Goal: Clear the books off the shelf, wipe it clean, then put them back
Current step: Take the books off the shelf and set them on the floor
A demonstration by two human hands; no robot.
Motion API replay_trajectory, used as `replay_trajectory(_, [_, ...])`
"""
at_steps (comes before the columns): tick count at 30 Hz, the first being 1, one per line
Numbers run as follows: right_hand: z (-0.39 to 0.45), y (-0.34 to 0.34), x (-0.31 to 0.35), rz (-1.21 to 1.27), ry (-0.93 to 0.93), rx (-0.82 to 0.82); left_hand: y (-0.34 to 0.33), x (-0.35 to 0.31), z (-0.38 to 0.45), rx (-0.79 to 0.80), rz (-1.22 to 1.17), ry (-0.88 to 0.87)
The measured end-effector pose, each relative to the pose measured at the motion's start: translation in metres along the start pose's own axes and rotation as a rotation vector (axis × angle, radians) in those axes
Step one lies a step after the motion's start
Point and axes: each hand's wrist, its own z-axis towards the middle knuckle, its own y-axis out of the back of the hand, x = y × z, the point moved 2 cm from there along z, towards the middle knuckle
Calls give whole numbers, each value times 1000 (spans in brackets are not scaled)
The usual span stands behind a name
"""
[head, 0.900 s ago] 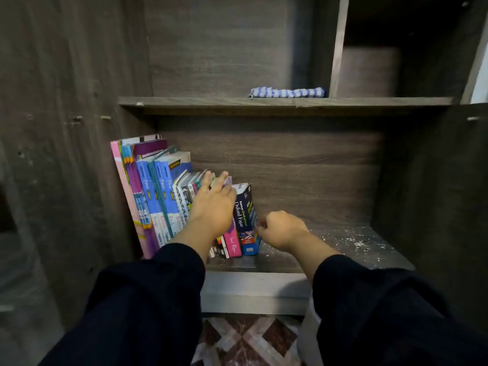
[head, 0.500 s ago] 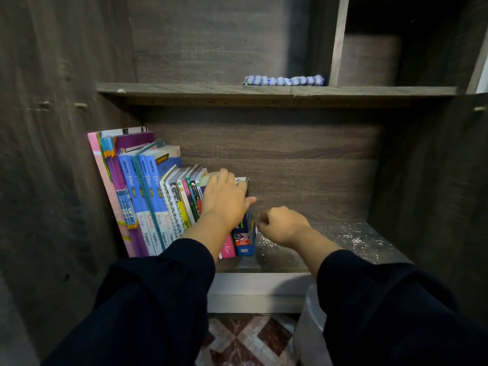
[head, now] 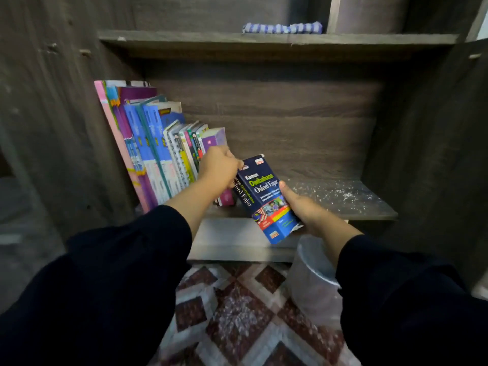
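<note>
Dusty wooden shelf (head: 343, 199); right hand (head: 303, 210) grips the dictionary (head: 266, 199), tilted off the shelf's front edge for removal; left hand (head: 219, 167) curls on its top corner, steadying; books (head: 158, 154) lean left of it.

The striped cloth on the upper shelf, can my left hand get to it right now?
Probably not at once: the left hand grips the dictionary. Once freed, the way up to the striped cloth looks open.

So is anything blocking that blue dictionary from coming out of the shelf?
Nothing visible. The right hand holds the blue dictionary tilted, already past the shelf's front edge. The left hand is at its top corner, beside the remaining books.
</note>
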Motion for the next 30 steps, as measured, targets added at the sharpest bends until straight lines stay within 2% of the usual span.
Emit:
replay_trajectory(2, [-10,-3,-19,62,-62,112,0,12,-21,47,-29,43])
replay_trajectory(4, [-18,-6,-43,29,-101,140,-2,31,-38,107,-37,90])
replay_trajectory(8, [-35,-11,-91,-10,-172,104,-12,74,-66,302,-7,262])
replay_trajectory(11, [-34,-13,-132,58,-221,76,-26,108,-77,509,96,403])
replay_trajectory(15, [-18,-21,-184,103,-271,-25,-47,145,-65,717,288,421])
replay_trajectory(18, [1,-27,-221,114,-312,-123,-66,160,-47,754,332,383])
replay_trajectory(26, [59,-36,-292,39,-402,-251,-103,202,-4,782,390,337])
replay_trajectory(30, [86,-39,-311,3,-435,-255,-110,219,4,811,432,337])
